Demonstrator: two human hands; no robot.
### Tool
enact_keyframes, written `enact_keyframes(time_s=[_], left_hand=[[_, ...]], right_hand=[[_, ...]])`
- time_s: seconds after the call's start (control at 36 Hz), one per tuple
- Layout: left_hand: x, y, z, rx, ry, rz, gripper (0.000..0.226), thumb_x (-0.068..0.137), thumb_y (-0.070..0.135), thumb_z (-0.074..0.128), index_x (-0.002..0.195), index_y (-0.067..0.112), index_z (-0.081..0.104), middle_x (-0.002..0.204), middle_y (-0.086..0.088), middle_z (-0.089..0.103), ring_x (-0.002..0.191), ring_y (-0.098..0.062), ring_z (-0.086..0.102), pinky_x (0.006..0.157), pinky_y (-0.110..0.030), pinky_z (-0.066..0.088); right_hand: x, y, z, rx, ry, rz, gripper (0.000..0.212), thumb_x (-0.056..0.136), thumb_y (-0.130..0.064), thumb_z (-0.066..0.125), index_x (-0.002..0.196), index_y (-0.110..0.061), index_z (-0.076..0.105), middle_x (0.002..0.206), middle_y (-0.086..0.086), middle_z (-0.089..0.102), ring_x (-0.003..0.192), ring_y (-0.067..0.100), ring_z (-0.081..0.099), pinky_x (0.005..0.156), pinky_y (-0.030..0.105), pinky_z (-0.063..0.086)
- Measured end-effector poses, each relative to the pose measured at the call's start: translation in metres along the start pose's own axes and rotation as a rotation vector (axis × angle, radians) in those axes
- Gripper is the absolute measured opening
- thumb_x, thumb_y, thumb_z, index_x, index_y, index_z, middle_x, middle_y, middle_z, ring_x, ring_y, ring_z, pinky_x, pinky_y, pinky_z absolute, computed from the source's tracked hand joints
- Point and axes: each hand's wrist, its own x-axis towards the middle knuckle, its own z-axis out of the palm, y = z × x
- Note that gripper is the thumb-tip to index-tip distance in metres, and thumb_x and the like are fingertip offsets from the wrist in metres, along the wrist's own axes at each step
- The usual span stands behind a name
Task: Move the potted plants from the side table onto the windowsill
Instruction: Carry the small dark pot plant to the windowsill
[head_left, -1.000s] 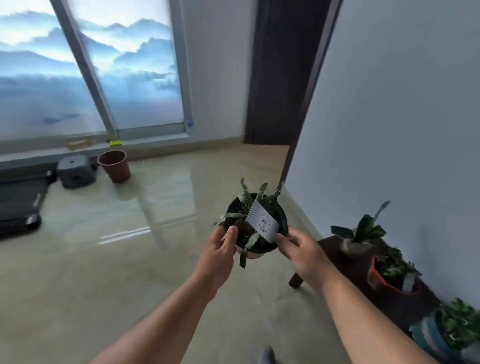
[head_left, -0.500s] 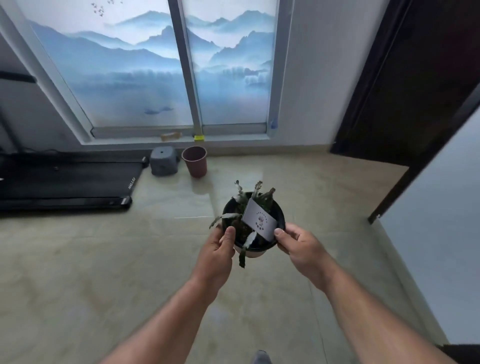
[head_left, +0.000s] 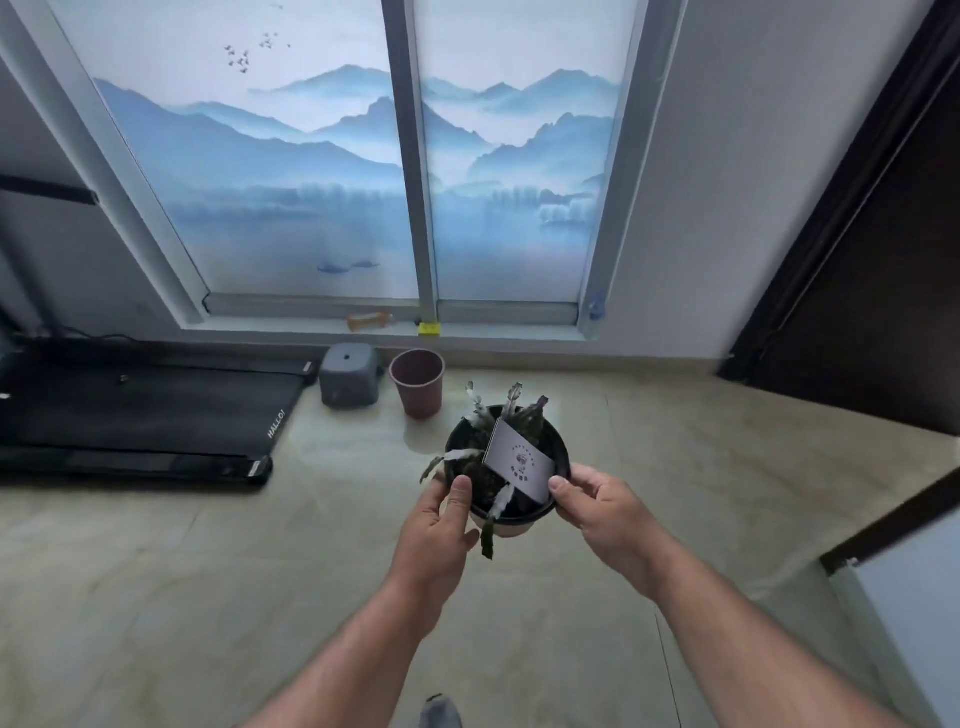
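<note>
A small potted plant (head_left: 511, 415) in a black pot with a white base is held in front of me, above the floor. A grey label card (head_left: 519, 461) stands in the soil. My left hand (head_left: 439, 525) grips the pot's left rim, thumb over the edge. On the right rim sits my right hand (head_left: 602, 506). The low windowsill (head_left: 291, 332) runs straight ahead under the window with the mountain picture. The side table and the other plants are out of view.
An empty reddish pot (head_left: 417, 382) and a grey stool (head_left: 349, 374) stand on the floor below the sill. A black treadmill (head_left: 140, 410) lies at left. Small objects, one orange (head_left: 369, 320) and one yellow (head_left: 429, 328), rest on the sill. A dark door (head_left: 872, 270) is at right.
My view has swung left from the side table to face the window. The window and sill are nearer and centred. Both hands keep the same hold on the pot.
</note>
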Motion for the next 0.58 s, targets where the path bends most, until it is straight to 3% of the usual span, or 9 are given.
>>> enact_keyframes(time_s=[0.14,0.25,0.33,0.42,0.53,0.58], left_hand=[[0.090,0.021,-0.016,-0.003,-0.020,-0.014,0.026,0.103,0.034,0.049,0.126,0.032,0.062,0.114,0.018,0.073,0.110,-0.005,0.067,0.096,-0.043,0.055],[0.149,0.045,-0.024,-0.009,-0.024,-0.015,0.027,0.104,0.030,0.047,0.127,0.027,0.061,0.109,0.019,0.074,0.103,-0.001,0.068,0.092,-0.040,0.056],[0.188,0.060,-0.024,-0.003,-0.031,-0.020,0.027,0.104,0.030,0.047,0.127,0.026,0.060,0.109,0.019,0.074,0.104,-0.002,0.068,0.097,-0.045,0.055],[0.231,0.073,-0.020,-0.011,-0.038,-0.023,0.026,0.105,0.027,0.046,0.126,0.023,0.060,0.102,0.023,0.076,0.094,0.005,0.070,0.096,-0.043,0.054],[0.304,0.079,-0.013,-0.005,-0.042,-0.038,0.022,0.105,0.024,0.044,0.122,0.024,0.058,0.093,0.029,0.075,0.086,0.011,0.069,0.085,-0.030,0.056],[0.343,0.080,-0.005,0.006,-0.035,-0.042,0.023,0.105,0.025,0.045,0.124,0.023,0.058,0.094,0.027,0.075,0.087,0.010,0.069,0.087,-0.031,0.056]], right_hand=[[0.085,-0.028,0.009,-0.034,0.025,0.005,0.027,0.107,-0.008,0.048,0.120,-0.013,0.070,0.110,-0.003,0.079,0.103,0.005,0.070,0.099,0.023,0.050],[0.144,-0.052,0.011,-0.042,0.032,0.012,0.026,0.106,-0.007,0.048,0.120,-0.011,0.070,0.111,0.000,0.079,0.105,0.007,0.070,0.098,0.022,0.051],[0.183,-0.065,0.008,-0.045,0.032,0.032,0.026,0.107,-0.009,0.048,0.121,-0.012,0.070,0.115,0.004,0.078,0.103,0.007,0.069,0.101,0.026,0.051],[0.227,-0.073,0.002,-0.062,0.031,0.042,0.026,0.107,-0.013,0.050,0.118,-0.015,0.072,0.115,0.007,0.077,0.101,0.013,0.063,0.110,0.044,0.045],[0.299,-0.081,-0.012,-0.059,0.030,0.041,0.026,0.106,-0.010,0.049,0.115,-0.015,0.073,0.117,0.008,0.077,0.105,0.013,0.067,0.111,0.043,0.046],[0.338,-0.081,-0.024,-0.045,0.022,0.042,0.026,0.106,-0.010,0.049,0.113,-0.017,0.073,0.115,0.005,0.078,0.105,0.012,0.068,0.111,0.042,0.046]])
